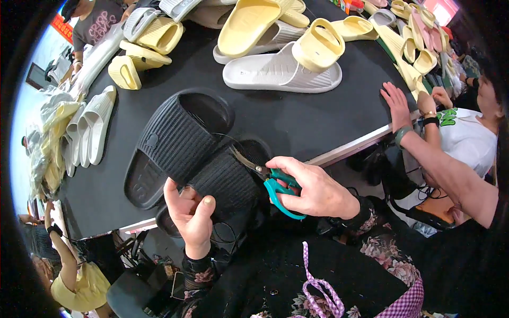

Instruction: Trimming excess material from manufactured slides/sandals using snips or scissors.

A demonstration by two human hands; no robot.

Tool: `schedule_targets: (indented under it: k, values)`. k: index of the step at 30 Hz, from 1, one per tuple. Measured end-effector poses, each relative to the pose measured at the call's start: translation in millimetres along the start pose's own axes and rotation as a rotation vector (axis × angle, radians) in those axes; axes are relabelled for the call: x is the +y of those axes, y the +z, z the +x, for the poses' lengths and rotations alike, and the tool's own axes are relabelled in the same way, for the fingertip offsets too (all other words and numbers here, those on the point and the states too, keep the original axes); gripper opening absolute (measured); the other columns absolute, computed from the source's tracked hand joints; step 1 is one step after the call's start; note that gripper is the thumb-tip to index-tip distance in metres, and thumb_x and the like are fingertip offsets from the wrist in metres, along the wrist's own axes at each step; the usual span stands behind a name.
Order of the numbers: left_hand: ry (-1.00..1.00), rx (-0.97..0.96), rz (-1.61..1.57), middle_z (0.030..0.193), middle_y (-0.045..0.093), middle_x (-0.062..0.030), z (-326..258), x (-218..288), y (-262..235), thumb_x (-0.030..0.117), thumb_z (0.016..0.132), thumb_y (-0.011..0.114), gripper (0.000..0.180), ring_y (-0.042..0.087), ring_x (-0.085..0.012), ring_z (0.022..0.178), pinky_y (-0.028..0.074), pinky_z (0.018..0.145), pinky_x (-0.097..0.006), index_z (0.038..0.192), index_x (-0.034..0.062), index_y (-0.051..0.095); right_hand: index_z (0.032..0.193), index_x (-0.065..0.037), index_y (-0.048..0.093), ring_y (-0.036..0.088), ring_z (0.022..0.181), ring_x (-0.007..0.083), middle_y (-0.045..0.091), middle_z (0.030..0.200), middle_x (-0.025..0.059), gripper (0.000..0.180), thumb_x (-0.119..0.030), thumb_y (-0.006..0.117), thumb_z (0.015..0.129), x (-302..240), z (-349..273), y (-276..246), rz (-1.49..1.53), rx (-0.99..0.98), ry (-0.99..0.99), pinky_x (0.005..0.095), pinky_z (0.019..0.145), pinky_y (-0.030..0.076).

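Note:
Two black ribbed slippers lie side by side at the table's near edge: the left slipper [177, 138], and the right slipper [225, 177], partly under my hands. My right hand [318, 191] grips scissors [278, 185] with teal handles. Their slightly parted metal blades point at the right slipper's strap. A thin black thread [228, 137] curves near the blade tips. My left hand [192, 214] has its fingers curled at the near edge of the right slipper's strap, thumb raised. Another loop of black thread [225, 233] hangs beside that wrist.
Yellow slippers [249, 26] and a white slipper [281, 71] are heaped across the far table [339, 116]. White slippers [95, 127] and plastic bags stand at left. At right a co-worker's hand [396, 103] rests on the table edge. Other people sit or stand around.

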State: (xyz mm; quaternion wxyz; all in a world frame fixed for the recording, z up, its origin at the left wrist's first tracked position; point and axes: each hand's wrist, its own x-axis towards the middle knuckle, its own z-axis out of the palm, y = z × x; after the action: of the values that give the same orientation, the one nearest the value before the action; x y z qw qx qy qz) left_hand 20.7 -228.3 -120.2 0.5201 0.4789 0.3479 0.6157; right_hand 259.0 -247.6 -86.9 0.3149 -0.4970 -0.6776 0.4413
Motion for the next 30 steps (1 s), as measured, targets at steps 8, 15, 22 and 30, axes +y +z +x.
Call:
schedule_targets:
  k: [8, 15, 22, 30]
  values:
    - [-0.006, -0.017, -0.032, 0.129, 0.049, -0.0193, -0.9, 1.5, 0.2, -0.011, 0.072, 0.053, 0.075, 0.056, -0.0241, 0.107, 0.046, 0.07, -0.023, 0.14, -0.0001, 0.026, 0.121, 0.0, 0.047, 0.062, 0.084, 0.0188, 0.061, 0.099, 0.0126, 0.048, -0.009, 0.068, 0.078, -0.8, 6.9, 2.8, 0.08, 0.054, -0.047, 0.0304, 0.077, 0.05]
    - [-0.01, -0.015, -0.054, 0.123, 0.053, -0.0185, -2.0, 0.5, -0.6, -0.009, 0.077, 0.058, 0.074, 0.058, -0.0167, 0.092, 0.043, 0.061, -0.021, 0.14, 0.0002, 0.022, 0.12, -0.001, 0.046, 0.065, 0.087, 0.0265, 0.059, 0.106, 0.0181, 0.049, -0.013, 0.066, 0.077, -11.3, 11.9, -5.2, -0.017, 0.036, -0.048, 0.0349, 0.077, 0.053]
    - [-0.035, -0.019, -0.081, 0.116, 0.057, -0.0165, -1.4, 4.7, 2.6, -0.008, 0.077, 0.061, 0.074, 0.057, -0.0135, 0.083, 0.042, 0.059, -0.021, 0.14, 0.0013, 0.023, 0.118, -0.001, 0.048, 0.064, 0.084, 0.025, 0.061, 0.101, 0.0159, 0.048, -0.013, 0.068, 0.076, -12.7, 19.6, -5.7, -0.062, 0.042, -0.085, 0.0342, 0.076, 0.052]
    - [-0.054, 0.006, -0.04, 0.108, 0.058, -0.0109, -4.2, 3.2, 0.8, -0.009, 0.076, 0.062, 0.075, 0.054, -0.0103, 0.078, 0.042, 0.06, -0.021, 0.14, 0.0024, 0.024, 0.116, -0.001, 0.047, 0.065, 0.084, 0.0301, 0.061, 0.1, 0.0186, 0.046, -0.016, 0.068, 0.077, -17.0, 30.1, -9.0, -0.086, 0.045, -0.098, 0.0371, 0.075, 0.052]
